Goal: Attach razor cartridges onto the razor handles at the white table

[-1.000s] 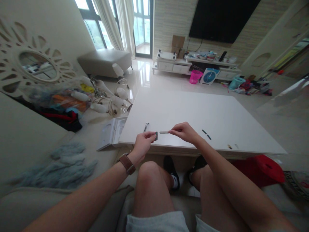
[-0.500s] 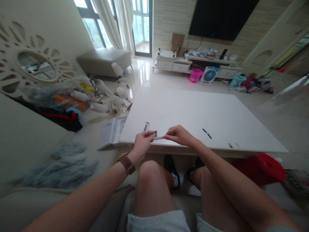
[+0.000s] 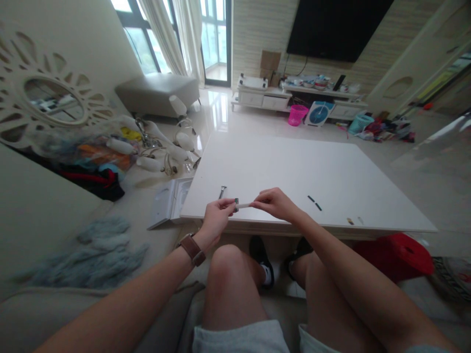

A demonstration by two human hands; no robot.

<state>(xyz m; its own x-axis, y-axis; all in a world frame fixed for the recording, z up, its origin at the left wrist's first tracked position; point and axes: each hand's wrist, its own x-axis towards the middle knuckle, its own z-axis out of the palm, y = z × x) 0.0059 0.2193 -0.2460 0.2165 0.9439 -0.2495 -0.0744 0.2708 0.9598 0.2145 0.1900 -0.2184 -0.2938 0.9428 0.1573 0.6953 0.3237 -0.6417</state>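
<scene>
Over the near edge of the white table [image 3: 279,166], my left hand [image 3: 216,218] pinches a small dark piece with a greenish face [image 3: 236,201]. A thin whitish strip [image 3: 243,205] spans the gap between my hands, its left end at the dark piece; whether they are joined I cannot tell. The fingertips of my right hand [image 3: 274,202] are closed on the strip's right end. Just beyond my left hand lies a small silver tool with a T-shaped head [image 3: 222,190], perhaps a razor. Two short black strips [image 3: 314,202] rest to the right of my right hand.
A small brown-and-dark piece [image 3: 350,221] and a pale clear piece [image 3: 360,220] lie near the table's front right. An open white box [image 3: 164,203] stands at the left, by a lamp with white shades [image 3: 176,147]. A red stool-like object [image 3: 399,257] is below right.
My right hand has risen slightly, and the whitish strip has come up with it, its left end now higher against the dark piece. My left hand has barely moved.
</scene>
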